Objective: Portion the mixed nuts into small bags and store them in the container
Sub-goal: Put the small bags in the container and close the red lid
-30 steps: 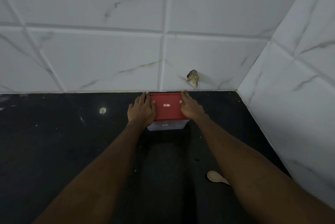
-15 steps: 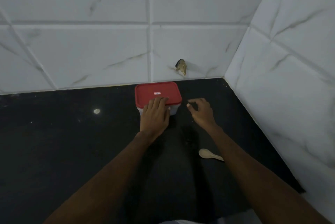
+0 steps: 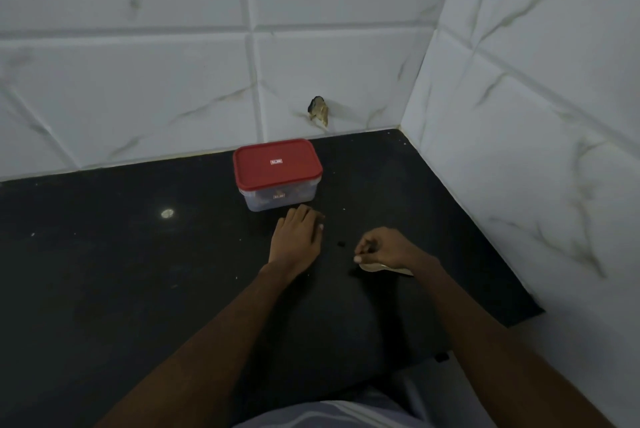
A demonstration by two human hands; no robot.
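Resting flat on black counter (image 3: 104,271) left hand (image 3: 296,240), right hand (image 3: 384,249) curled, grip unclear, white-tiled corner (image 3: 408,81).

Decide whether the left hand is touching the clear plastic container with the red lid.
Apart. The head view shows bare black countertop between the left hand and the clear plastic container.
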